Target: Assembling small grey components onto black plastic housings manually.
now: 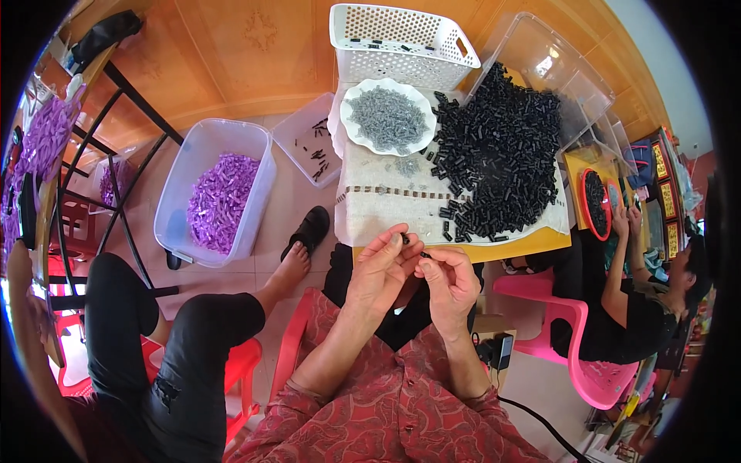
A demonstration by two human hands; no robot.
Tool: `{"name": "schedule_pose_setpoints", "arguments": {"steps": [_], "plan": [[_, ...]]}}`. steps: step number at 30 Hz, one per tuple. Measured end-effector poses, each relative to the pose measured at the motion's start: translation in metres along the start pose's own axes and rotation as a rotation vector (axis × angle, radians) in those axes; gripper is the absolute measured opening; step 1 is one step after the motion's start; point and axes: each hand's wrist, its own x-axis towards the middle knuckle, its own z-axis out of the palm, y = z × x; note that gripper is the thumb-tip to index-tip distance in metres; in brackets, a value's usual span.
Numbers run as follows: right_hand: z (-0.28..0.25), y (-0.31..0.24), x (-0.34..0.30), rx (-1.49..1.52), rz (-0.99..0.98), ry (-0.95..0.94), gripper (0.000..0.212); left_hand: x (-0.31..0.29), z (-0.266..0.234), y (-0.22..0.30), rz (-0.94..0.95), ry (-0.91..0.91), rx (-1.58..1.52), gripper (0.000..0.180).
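The left hand (pixel 384 266) and right hand (pixel 449 279) meet just off the near edge of the table (pixel 509 248). Between them sits a small black tube (pixel 406 238) (short, dark, mostly covered). Left fingers (pixel 395 234) pinch it narrowly; right fingers (pixel 429 261) curl closed by a second dark bit, too hidden to identify. Beyond lies a black pile (pixel 498 158) of the same tubes.
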Motion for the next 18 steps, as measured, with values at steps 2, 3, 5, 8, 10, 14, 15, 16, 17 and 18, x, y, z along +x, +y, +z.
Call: {"name": "schedule_pose_setpoints", "arguments": {"steps": [2,3,5,8,10,14,15,16,17,18], "plan": [[-0.001,0.000,0.000,0.027,0.001,-0.003,0.016,0.001,-0.002,-0.002,-0.012,0.002,-0.009,0.025],[-0.001,0.000,0.000,0.027,0.001,-0.001,0.016,0.001,-0.003,-0.003,-0.026,0.006,-0.020,0.025],[-0.001,0.001,0.000,0.010,-0.015,0.021,0.017,-0.001,-0.001,-0.005,-0.049,-0.009,-0.055,0.025],[-0.001,0.000,0.002,-0.076,-0.066,0.022,0.017,-0.002,0.001,-0.009,-0.064,-0.009,-0.093,0.024],[0.000,-0.001,0.002,-0.117,-0.091,0.030,0.017,-0.002,0.002,-0.011,-0.059,0.002,-0.094,0.024],[0.000,-0.002,0.005,-0.205,-0.130,0.046,0.017,-0.004,0.006,-0.012,-0.045,-0.003,-0.086,0.024],[0.000,-0.002,0.005,-0.204,-0.129,0.046,0.017,-0.004,0.006,-0.012,-0.045,-0.009,-0.089,0.024],[0.001,-0.002,0.006,-0.209,-0.138,0.046,0.017,-0.004,0.006,-0.012,-0.045,-0.008,-0.088,0.024],[0.001,-0.003,0.006,-0.214,-0.148,0.046,0.016,-0.004,0.007,-0.011,-0.039,-0.005,-0.080,0.024],[0.002,-0.003,0.006,-0.214,-0.147,0.047,0.016,-0.004,0.007,-0.011,-0.032,-0.001,-0.073,0.024]]}}
